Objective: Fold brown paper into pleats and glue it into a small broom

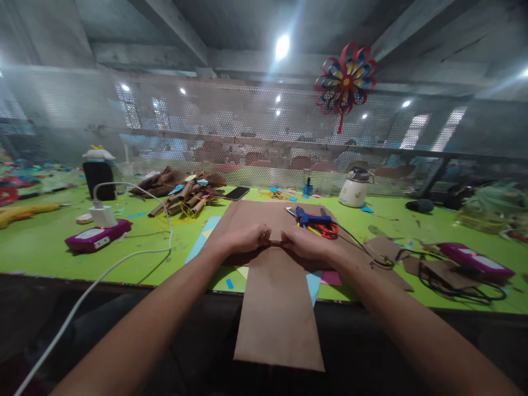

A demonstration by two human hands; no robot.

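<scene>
A strip of brown kraft paper [278, 313] hangs over the table's front edge toward me, its far end rolled or folded into a narrow band. My left hand [249, 237] pinches the left end of that band, and my right hand [301, 242] pinches the right end. Beneath both hands lies a larger brown sheet [247, 213]. Just beyond my right hand, a blue glue gun [313, 218] rests on the sheet beside red-handled scissors [330, 230]. Light blue paper [202, 242] sticks out from under the sheet.
On the green table [136, 264], a purple power strip [99, 235] with a white cable stands left, another purple power strip [474, 261] with black cord right. Behind are brown paper rolls [192, 198], a phone [237, 193], a small blue bottle [307, 188] and a white jug [353, 188].
</scene>
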